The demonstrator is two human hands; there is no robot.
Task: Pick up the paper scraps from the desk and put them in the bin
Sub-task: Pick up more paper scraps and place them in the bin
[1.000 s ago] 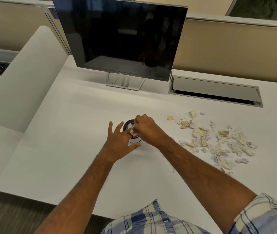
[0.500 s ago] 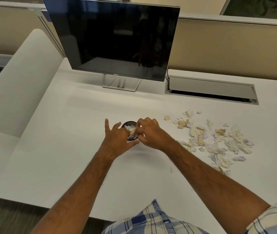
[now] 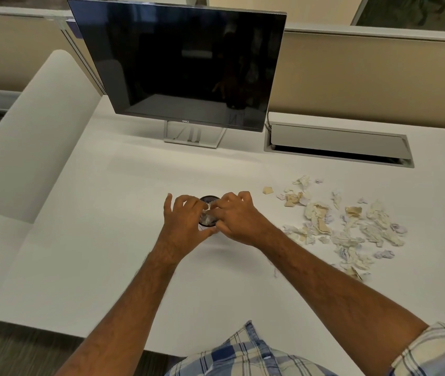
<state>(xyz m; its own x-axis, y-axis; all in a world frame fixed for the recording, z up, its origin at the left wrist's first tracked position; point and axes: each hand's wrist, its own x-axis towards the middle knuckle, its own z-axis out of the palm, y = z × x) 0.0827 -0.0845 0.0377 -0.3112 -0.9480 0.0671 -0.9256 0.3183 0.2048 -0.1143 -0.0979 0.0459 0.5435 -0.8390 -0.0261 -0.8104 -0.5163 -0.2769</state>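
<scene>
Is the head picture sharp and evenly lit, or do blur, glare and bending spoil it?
Head view: soft even light, faint shadows under the hands; the dark monitor mirrors the room; wide-angle bending curves the desk edges; floor corner blurred; scraps fairly sharp.

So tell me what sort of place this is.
Most likely an open-plan office workstation: a Dell monitor stands on a white desk, beige cubicle partitions run behind it, and a cable-access hatch is set into the desktop.

A white surface (image 3: 112, 240) carries a dark monitor (image 3: 183, 63) at its far edge; beige partition panels (image 3: 365, 77) rise behind, grey carpet (image 3: 12, 348) below.
</scene>
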